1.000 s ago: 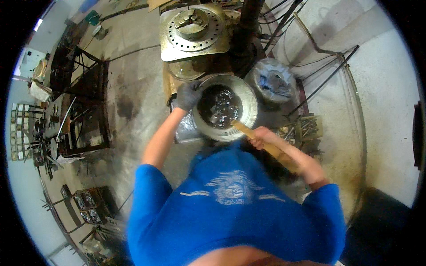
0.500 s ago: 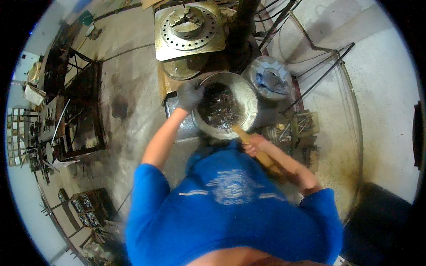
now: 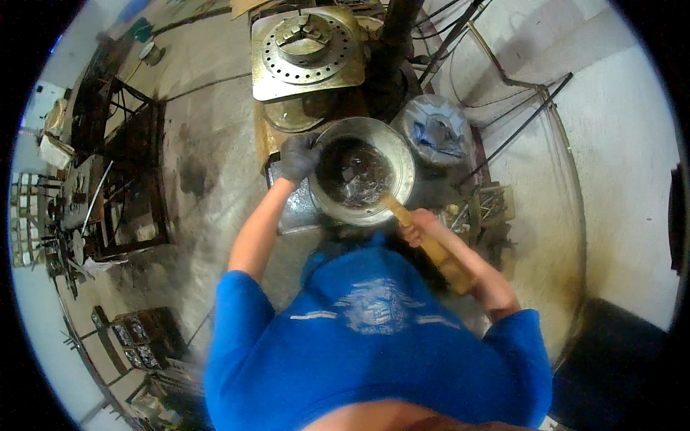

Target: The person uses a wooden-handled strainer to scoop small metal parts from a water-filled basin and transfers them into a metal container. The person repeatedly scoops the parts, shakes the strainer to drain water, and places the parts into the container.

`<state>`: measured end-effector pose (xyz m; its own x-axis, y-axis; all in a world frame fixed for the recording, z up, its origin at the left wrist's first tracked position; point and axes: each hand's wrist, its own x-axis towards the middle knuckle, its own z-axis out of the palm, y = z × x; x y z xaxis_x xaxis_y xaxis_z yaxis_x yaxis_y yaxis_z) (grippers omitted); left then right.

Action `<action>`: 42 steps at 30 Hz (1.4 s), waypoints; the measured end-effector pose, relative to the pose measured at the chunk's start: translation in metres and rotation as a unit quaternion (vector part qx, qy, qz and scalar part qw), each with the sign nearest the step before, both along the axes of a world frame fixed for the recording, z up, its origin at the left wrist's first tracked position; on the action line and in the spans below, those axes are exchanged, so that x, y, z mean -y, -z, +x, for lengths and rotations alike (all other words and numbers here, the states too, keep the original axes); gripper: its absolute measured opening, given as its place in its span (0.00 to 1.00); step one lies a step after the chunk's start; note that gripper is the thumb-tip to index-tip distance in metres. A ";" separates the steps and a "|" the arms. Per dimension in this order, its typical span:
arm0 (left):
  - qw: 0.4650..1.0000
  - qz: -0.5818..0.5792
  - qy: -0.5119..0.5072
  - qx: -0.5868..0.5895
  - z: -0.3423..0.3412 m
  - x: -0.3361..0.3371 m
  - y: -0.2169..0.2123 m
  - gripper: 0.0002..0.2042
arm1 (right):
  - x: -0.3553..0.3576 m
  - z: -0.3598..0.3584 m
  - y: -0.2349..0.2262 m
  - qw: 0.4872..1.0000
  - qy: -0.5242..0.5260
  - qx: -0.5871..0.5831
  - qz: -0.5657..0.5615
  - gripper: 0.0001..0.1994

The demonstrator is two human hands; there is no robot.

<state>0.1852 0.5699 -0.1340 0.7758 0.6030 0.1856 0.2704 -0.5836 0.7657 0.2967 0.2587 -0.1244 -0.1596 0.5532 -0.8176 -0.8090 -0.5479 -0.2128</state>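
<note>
A round metal basin (image 3: 404,169) sits in front of me. Inside it are small dark and shiny pieces (image 3: 356,178), apparently metal bits in dark liquid; their kind is too small to tell. My left hand (image 3: 298,159), in a dark grey glove, is closed on the basin's left rim. My right hand (image 3: 417,228), bare, grips a flat yellowish wooden paddle (image 3: 454,274). The paddle's narrow end reaches over the near right rim into the basin, and its wider end lies along my right forearm.
Beyond the basin stands a drilling machine table (image 3: 345,79) with a three-jaw chuck (image 3: 303,39). A plastic-covered drum (image 3: 435,129) adjoins the basin's right side. A black tray (image 3: 298,205) lies under the basin's left. A box of metal rods (image 3: 492,203) is at right, dark metal racks (image 3: 133,165) at left.
The paddle's tip has moved slightly up and right within the basin, and the pieces have shifted. My left hand and the basin have moved a little left.
</note>
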 end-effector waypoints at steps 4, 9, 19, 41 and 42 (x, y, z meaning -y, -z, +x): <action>0.999 0.034 0.013 -0.006 -0.005 0.000 -0.016 0.11 | -0.006 -0.013 -0.017 0.996 0.002 0.083 0.019 0.02; 0.999 0.022 -0.006 0.044 0.004 -0.006 -0.001 0.10 | -0.013 -0.021 0.019 0.999 0.040 0.021 0.017 0.03; 0.999 0.004 -0.045 0.007 -0.005 -0.018 0.004 0.11 | -0.024 -0.039 0.016 0.983 0.043 -0.164 0.075 0.07; 0.998 0.049 -0.029 -0.011 -0.015 -0.002 -0.003 0.13 | -0.016 0.011 -0.024 0.990 -0.057 0.128 0.029 0.06; 0.999 0.044 -0.031 0.009 -0.013 -0.001 0.001 0.13 | -0.016 0.009 -0.020 0.988 -0.073 0.136 0.019 0.05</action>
